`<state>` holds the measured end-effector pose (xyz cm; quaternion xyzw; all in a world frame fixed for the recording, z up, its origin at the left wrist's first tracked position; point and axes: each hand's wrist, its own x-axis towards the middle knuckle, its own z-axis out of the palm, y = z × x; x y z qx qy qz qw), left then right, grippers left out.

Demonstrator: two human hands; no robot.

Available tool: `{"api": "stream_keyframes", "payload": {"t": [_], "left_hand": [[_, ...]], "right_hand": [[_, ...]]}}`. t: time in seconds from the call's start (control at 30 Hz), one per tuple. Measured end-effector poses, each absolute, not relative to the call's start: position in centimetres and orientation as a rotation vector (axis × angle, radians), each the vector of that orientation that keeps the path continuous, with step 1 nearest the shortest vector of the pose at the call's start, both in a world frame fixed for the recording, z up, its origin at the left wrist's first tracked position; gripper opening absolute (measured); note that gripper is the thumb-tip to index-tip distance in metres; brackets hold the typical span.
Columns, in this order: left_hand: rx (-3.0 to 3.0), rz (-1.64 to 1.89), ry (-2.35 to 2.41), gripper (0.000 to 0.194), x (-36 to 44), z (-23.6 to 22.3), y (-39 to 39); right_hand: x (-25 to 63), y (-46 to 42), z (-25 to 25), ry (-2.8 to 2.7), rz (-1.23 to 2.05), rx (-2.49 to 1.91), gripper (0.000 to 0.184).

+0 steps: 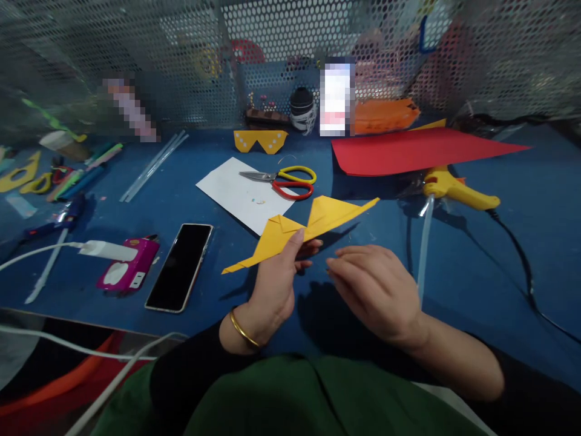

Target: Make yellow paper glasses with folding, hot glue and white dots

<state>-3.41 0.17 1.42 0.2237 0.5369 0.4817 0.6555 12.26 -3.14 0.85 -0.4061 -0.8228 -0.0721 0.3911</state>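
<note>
My left hand (276, 281) pinches a folded yellow paper piece (313, 227) between thumb and fingers. The paper has two raised peaks with a notch between them, and a narrow folded strip runs along its lower edge to pointed ends. Just to the right, my right hand (374, 287) hovers apart from the paper. Its fingers are curled and pressed together; whether anything is inside them is hidden. Beyond the paper, scissors (284, 180) with one yellow and one red handle lie partly on a white sheet (238, 194).
A phone (179, 269) and a magenta power adapter (129, 263) lie left. A yellow glue gun (460, 189) with cord is at right, near red paper (408, 151). Behind stand a yellow dotted cutout (275, 141), a lit screen (336, 100) and a perforated metal panel (276, 30).
</note>
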Motion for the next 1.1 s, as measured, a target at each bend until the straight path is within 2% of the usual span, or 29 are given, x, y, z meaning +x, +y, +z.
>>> {"api": "stream_keyframes", "payload": {"t": [0.03,0.17,0.27,0.5,0.8,0.97,1.1], "left_hand": [[0.53,1.119,1.249,0.028,-3.6,1.5,0.4],[0.572,1.098,1.287,0.016,-4.2,1.6,0.9],[0.605,1.07,1.283,0.012,-4.1,1.5,0.6],[0.587,1.009,1.219,0.023,-3.7,1.2,-0.1],[0.623,1.046,1.224,0.017,-3.8,1.3,-0.1],[0.64,1.011,1.198,0.018,-3.8,1.2,-0.2],[0.638,0.996,1.186,0.023,-3.8,1.1,-0.2]], "right_hand": [[12.3,-3.1,1.0,-1.964,0.045,-1.143,0.012],[12.9,-1.9,1.1,-1.277,1.065,-1.345,0.035],[13.3,-1.0,0.5,-0.877,1.399,-1.303,0.044],[12.6,-1.2,0.2,-0.654,1.403,-1.24,0.038],[12.6,-1.7,0.5,-0.656,1.446,-1.226,0.044],[13.1,-1.6,0.6,-0.704,1.389,-1.252,0.038],[13.2,-1.6,0.3,-0.722,1.295,-1.269,0.041]]}}
